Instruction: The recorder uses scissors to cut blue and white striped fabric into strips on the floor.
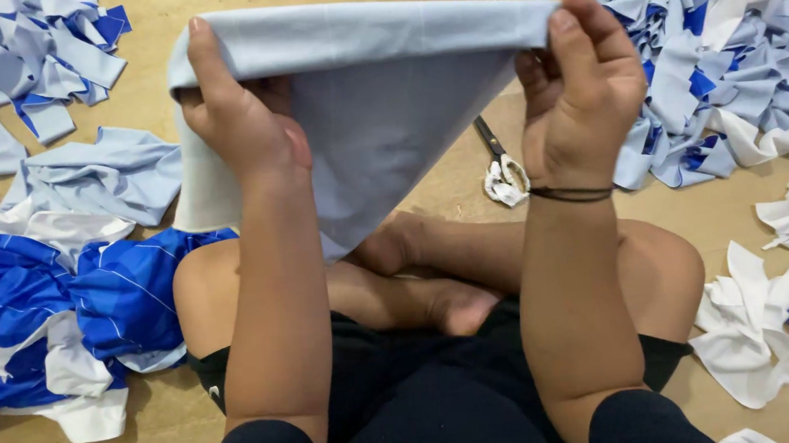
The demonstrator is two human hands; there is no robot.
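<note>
You hold one pale blue fabric piece (pixel 378 112) stretched between both hands above your crossed legs. Your left hand (pixel 239 112) has its fingers clamped on the upper left corner; your right hand (pixel 584 88) has its fingers clamped on the upper right corner, with one dark band at that wrist. The cloth hangs to a point over your shins. One pair of scissors (pixel 500 163) lies on the floor (pixel 448 199) behind the cloth, handles wrapped in white. Two scrap heaps are counted: one pile of blue and white offcuts (pixel 46 274) at your left, one pile of cut strips (pixel 726 69) at your right.
</note>
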